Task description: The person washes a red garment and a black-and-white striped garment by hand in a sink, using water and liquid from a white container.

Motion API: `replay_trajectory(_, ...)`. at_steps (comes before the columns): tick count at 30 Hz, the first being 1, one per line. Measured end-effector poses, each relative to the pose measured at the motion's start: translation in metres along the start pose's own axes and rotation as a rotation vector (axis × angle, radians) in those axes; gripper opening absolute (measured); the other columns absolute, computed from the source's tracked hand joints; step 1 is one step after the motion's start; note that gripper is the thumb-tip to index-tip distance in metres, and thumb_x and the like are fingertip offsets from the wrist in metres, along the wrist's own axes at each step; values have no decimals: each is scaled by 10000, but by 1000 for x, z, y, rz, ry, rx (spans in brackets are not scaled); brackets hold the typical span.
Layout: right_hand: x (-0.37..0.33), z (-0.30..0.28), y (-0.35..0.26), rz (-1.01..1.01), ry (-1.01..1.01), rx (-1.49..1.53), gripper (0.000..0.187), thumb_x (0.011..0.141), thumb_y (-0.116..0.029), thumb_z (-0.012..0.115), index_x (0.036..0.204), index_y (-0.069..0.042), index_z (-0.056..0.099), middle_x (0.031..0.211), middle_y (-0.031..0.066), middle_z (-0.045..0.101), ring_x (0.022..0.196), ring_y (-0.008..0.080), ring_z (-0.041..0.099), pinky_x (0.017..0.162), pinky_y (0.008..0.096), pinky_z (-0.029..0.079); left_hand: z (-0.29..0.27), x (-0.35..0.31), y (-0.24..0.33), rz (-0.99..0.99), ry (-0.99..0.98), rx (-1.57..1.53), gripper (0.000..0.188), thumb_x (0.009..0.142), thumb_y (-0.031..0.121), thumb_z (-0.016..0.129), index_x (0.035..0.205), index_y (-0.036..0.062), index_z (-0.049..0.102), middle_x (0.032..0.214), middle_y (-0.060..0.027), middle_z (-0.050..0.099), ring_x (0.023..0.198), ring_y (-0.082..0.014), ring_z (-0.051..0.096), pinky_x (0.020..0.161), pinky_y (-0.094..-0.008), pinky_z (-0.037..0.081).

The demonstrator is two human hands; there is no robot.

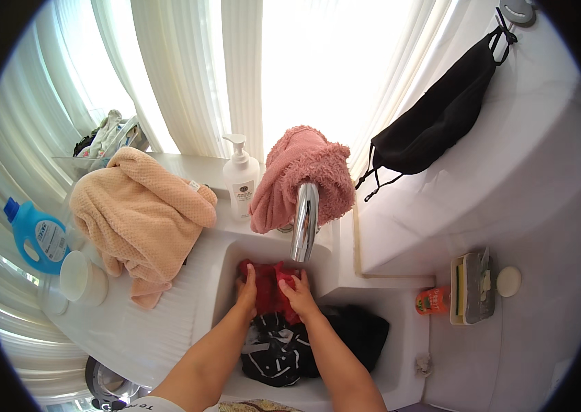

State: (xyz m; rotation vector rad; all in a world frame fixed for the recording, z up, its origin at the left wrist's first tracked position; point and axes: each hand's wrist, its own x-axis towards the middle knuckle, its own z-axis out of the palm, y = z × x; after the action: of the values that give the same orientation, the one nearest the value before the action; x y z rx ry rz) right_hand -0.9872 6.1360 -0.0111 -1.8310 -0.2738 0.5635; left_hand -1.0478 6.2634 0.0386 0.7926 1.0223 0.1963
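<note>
Looking crumpled, the cloth [268, 295] is red (vividly).

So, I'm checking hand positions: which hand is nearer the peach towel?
The left hand. It holds the red cloth, right of the peach towel; the right hand holds that cloth too, but farther right.

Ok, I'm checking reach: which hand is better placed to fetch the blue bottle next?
Likely the left hand: it's nearer the blue bottle; the right hand is farther across, and both hold red cloth.
</note>
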Motion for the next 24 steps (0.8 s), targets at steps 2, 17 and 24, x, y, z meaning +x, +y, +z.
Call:
replay_trajectory(2,-34,11,-42,-84,-94,40,531,846,-399,642,1223,-35,554,1520,216,54,1393,296,147,1106,363,194,-2,-8,-6,-79,-304,-187,768,817,709,436,1229,62,465,1141,-137,574,1019,-295,579,832,-436,500)
replay_trajectory(17,-44,32,-77,-73,306,-259,468,898,-440,513,923,22,575,892,265,618,878,439,583,777,473,447,-25,-22,-13,-77,-118,91,372,938,386,486,1039,39,579,964,-138,635,831,-244,616,736,-387,505)
replay_trajectory(24,-14,15,-15,49,207,-660,517,864,-415,551,1208,-47,436,1224,288,443,1120,487,431,930,522,376,-25,19,-42,691,246,954,642,781,370,671,1288,55,435,1146,-263,514,1063,-428,492,906,-483,400)
